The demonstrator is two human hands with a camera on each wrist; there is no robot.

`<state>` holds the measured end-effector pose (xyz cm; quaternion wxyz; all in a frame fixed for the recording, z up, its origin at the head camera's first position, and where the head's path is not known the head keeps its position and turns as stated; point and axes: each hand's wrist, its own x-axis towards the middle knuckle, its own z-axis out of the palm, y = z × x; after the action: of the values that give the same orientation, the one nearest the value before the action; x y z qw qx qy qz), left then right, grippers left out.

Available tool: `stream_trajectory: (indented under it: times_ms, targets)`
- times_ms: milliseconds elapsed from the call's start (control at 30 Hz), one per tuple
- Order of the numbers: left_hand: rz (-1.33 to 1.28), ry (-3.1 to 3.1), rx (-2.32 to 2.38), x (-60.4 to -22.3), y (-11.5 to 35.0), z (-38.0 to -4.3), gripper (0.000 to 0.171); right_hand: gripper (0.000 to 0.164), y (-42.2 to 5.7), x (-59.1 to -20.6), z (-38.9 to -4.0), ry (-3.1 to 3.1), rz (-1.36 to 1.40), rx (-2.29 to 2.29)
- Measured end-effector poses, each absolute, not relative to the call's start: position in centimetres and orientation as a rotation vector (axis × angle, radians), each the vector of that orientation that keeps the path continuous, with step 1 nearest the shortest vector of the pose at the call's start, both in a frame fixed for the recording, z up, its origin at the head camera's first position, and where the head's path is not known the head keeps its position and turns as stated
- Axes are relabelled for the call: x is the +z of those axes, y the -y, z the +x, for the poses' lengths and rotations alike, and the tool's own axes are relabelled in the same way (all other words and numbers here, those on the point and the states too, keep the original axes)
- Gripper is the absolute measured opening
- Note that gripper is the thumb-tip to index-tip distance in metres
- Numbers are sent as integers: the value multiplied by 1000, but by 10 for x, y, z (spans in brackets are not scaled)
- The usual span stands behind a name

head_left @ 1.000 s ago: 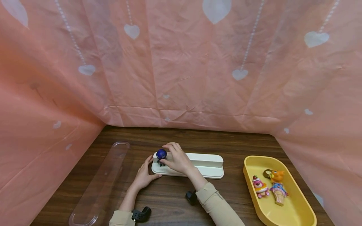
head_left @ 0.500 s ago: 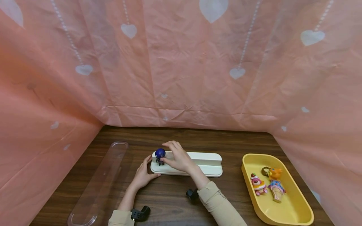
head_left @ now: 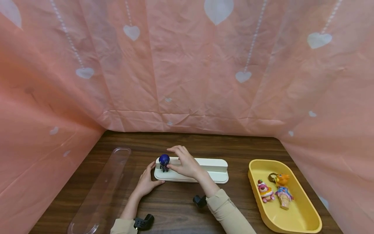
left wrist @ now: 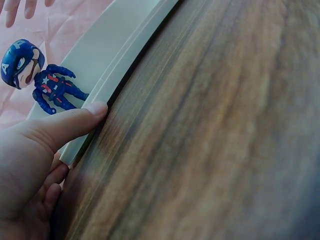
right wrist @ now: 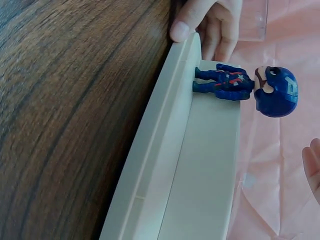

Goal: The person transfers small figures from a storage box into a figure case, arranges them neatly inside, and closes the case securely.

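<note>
A small superhero figurine (head_left: 164,159) with a big blue helmeted head and a dark blue body stands upright on the left end of a white stepped display stand (head_left: 214,165). Its back is toward the raised rear step. My left hand (head_left: 145,184) grips the stand's left end, thumb on the front edge and fingers round the side, as the left wrist view shows. Just right of the figurine, my right hand (head_left: 187,165) hovers with fingers spread and nothing between them. In the right wrist view a gap shows between those fingers (right wrist: 312,162) and the helmet.
On the right stands a yellow tray (head_left: 304,224) holding a pink bear figurine (head_left: 265,191) and an orange-headed figurine (head_left: 282,191). A long clear plastic cover (head_left: 100,191) lies at the left. Pink curtain (head_left: 187,81) surrounds the wooden table (head_left: 163,208).
My right hand has let go of the figurine and drawn slightly to the right. The figurine stays upright on the stand. My left hand keeps its place, while the view shifts a little.
</note>
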<state>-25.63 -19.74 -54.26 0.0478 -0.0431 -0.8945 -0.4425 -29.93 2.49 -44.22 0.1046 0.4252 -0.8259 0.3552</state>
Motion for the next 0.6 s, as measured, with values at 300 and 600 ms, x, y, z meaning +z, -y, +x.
stream_trajectory:
  times_ms: [300, 600]
  targets:
    - [-126, 2737, -1344, -544, 196, -256, 98, 58, -28, -440, -296, 2415, 1265, 1098]
    - [-126, 2726, -1335, -544, 197, -257, 97, 57, -38, -432, -294, 2395, 1213, 1120]
